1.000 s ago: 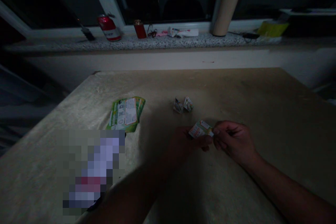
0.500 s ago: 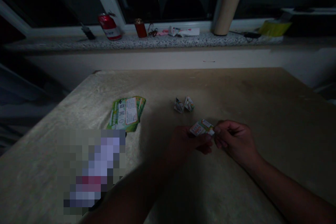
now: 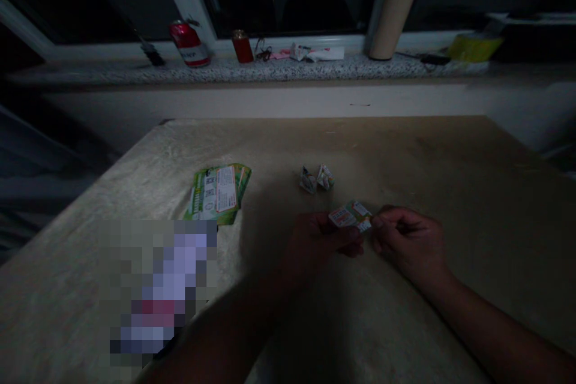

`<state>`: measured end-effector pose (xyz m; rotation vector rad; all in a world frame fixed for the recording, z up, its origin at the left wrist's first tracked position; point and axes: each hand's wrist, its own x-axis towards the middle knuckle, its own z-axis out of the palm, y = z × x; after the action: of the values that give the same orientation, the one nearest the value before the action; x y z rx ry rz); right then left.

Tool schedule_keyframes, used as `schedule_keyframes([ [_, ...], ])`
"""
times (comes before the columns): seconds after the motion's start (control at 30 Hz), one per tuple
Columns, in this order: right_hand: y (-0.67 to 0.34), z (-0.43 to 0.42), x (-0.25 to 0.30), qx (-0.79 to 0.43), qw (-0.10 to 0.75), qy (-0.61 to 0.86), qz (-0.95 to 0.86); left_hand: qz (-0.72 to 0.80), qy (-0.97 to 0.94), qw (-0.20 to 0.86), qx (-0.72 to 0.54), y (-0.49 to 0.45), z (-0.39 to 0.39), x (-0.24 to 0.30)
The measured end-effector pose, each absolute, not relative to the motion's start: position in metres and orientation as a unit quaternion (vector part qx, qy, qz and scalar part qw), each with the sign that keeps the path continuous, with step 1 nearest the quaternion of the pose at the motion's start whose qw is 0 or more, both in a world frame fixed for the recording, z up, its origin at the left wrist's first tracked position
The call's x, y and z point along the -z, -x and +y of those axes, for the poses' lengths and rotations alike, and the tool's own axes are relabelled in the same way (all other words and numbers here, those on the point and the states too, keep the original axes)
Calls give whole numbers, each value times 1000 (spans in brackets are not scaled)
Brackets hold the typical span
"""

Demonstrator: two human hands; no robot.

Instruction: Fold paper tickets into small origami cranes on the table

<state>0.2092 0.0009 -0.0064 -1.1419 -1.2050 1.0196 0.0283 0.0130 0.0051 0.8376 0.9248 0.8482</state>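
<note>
A small folded piece of printed paper [image 3: 347,215], white, green and orange, is held above the table. My left hand [image 3: 317,241] grips it from the left, thumb on top and fingers underneath. At its right corner, the closed fingertips of my right hand [image 3: 411,241] pinch the paper. Just beyond lie two small folded paper shapes, a darker one [image 3: 308,180] and a lighter one [image 3: 325,178], side by side with pointed tips up. Farther left, several green printed leaflets [image 3: 216,197] rest in a loose stack.
A blurred-out long object [image 3: 166,288] lies at the front left of the table [image 3: 405,150]. Along the granite sill [image 3: 279,74] stand a red can [image 3: 189,45], an orange-red container [image 3: 243,48], crumpled paper [image 3: 321,54], a cardboard tube [image 3: 398,6] and something yellow [image 3: 474,48].
Both hands and the folded paper have shifted slightly right. The paper stays in the same grip, and the things on the table keep their places.
</note>
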Motion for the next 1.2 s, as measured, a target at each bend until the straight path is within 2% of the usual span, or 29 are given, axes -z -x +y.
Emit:
schedule_keyframes([
  [0.13,-213,4,4,-473,534,459,-530,428,-447,681,-392,-23,16,-6],
  [0.3,-211,2,-3,-466,504,434,-584,405,-494,656,-403,-19,17,-6],
  [0.4,-211,2,-4,-461,502,425,-596,395,-473,670,-414,-17,17,-4],
  [0.5,-214,3,-2,-497,489,416,-584,380,-492,695,-361,-14,18,-5],
  [0.73,-216,3,6,-658,353,374,-549,348,-574,711,-209,-4,22,-9],
  [0.93,-221,3,14,-739,325,324,-493,300,-565,741,-205,-2,21,-11],
  [1.2,-220,2,19,-775,308,304,-461,277,-547,765,-194,-2,19,-14],
])
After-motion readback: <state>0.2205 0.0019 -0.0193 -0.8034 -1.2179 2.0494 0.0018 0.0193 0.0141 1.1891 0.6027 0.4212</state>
